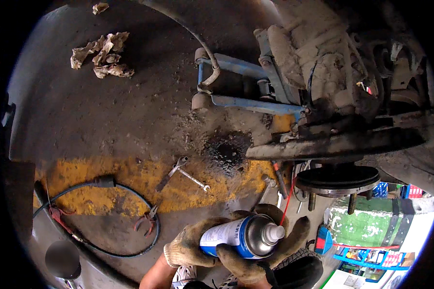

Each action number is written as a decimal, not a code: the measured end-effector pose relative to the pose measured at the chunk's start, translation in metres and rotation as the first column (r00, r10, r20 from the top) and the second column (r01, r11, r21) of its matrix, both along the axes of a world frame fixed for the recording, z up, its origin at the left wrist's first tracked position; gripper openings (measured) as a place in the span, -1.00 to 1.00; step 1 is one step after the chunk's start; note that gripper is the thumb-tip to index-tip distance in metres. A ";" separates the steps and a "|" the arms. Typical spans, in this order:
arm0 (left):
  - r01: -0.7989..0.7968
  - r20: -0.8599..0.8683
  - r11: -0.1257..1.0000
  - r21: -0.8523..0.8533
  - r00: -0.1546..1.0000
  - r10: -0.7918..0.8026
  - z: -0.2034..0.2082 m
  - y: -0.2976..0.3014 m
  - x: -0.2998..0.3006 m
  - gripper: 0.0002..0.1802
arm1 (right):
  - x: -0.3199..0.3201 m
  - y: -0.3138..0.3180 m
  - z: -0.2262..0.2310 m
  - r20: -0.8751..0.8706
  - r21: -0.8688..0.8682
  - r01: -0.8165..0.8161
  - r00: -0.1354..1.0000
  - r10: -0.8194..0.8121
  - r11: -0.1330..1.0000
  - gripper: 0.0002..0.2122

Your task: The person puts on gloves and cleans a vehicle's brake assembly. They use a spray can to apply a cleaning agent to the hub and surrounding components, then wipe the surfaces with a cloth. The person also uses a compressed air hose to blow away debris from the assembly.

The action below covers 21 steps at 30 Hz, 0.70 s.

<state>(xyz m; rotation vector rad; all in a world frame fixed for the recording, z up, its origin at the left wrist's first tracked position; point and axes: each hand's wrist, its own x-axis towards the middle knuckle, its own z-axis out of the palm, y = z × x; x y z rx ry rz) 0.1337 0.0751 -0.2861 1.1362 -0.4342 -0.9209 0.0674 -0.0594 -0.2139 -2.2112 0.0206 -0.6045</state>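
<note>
An aerosol spray can [224, 235], blue and white with a white nozzle and a thin red straw [287, 208], lies tilted between my two gloved hands. My left hand [188, 244] wraps round the bottom end of the can. My right hand [243, 268] closes on it nearer the top, its thumb across the near side and other fingers behind the nozzle. The straw points up toward a wheel hub [337, 180] with bare studs. Above the hub sits a dirty, roughly flat metal plate [332, 144]. Both gloves look stained.
A blue floor jack [253, 102] stands under the grimy suspension [318, 72]. Two wrenches [181, 174], pliers [146, 222] and a hammer [268, 182] lie on the floor near a wet dark patch [227, 150]. A black hose [94, 267] curves at left; crumpled paper [106, 53] lies farther off.
</note>
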 end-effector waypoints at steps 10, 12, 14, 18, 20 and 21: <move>-0.041 -0.059 0.998 -0.048 0.998 0.038 -0.007 -0.008 0.010 -0.04 | 0.051 0.001 0.004 0.120 0.029 0.173 0.977 -0.175 0.984 -0.20; -0.028 -0.086 0.999 -0.044 0.996 0.024 -0.003 -0.007 0.013 -0.03 | 0.052 0.002 0.004 0.127 0.028 0.179 0.975 -0.181 0.983 -0.20; -0.026 -0.115 0.999 -0.032 0.993 0.022 -0.002 -0.007 0.014 -0.03 | 0.048 -0.005 0.005 0.101 0.068 0.158 0.981 -0.165 0.985 -0.21; -0.030 -0.026 0.999 0.033 0.999 0.031 -0.002 -0.008 0.013 -0.05 | 0.042 -0.003 0.002 0.076 0.078 0.235 0.968 -0.241 0.969 -0.18; -0.029 0.011 0.999 0.037 1.000 0.029 0.001 -0.010 0.016 -0.06 | 0.043 -0.002 0.001 0.113 0.043 0.264 0.957 -0.267 0.964 -0.18; -0.038 -0.017 0.999 0.005 0.999 0.038 -0.002 -0.011 0.015 -0.06 | 0.045 -0.002 0.002 0.146 0.020 0.248 0.958 -0.248 0.968 -0.19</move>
